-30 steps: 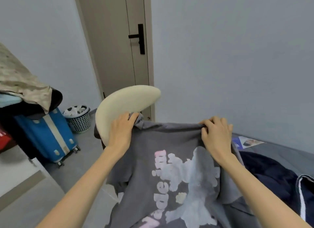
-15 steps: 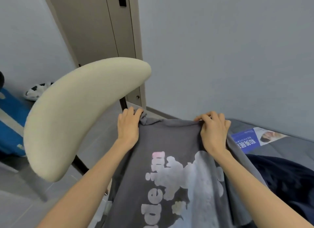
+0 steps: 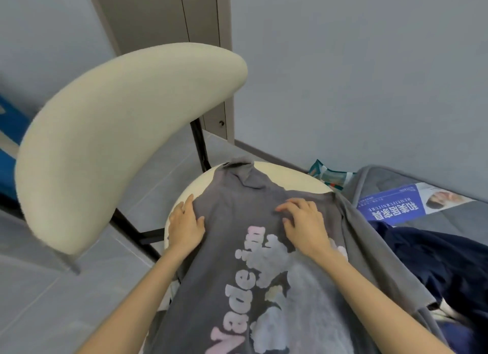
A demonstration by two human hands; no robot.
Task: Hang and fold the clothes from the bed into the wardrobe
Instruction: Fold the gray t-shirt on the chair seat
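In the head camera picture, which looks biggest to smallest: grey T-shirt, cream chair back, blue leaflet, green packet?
Largest: grey T-shirt and cream chair back look alike; the chair back is nearer the camera, so unsure.
Then: blue leaflet.
Smallest: green packet.

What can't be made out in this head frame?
Head view throughout.
Grey T-shirt: hem cut off by the bottom edge; print partly under the right hand and forearm.
Chair seat: mostly covered by the shirt.
Navy garment: cut off by the right edge, type unclear.
Leaflet: small print too small to read.
Wardrobe: not in view.
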